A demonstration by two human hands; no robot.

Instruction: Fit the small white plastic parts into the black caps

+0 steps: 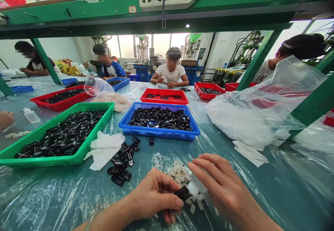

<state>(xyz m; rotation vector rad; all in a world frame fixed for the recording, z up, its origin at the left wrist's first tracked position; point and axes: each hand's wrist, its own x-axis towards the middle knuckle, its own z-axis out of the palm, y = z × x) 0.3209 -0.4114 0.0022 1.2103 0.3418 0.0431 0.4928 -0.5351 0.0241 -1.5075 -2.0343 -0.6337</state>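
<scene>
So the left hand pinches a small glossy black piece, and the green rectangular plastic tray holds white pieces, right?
Not quite: the head view shows the green rectangular plastic tray holding many black pieces, not white ones. The left hand does pinch a small glossy black piece.

The left forearm (109, 216) slants in from the lower left, and the left hand (153, 196) pinches between thumb (169, 201) and bent forefinger, its other fingers curled below. The right hand (223, 184) reaches in from the lower right, back upward, fingers (205, 176) extended and slightly bent, its thumb hidden.
</scene>
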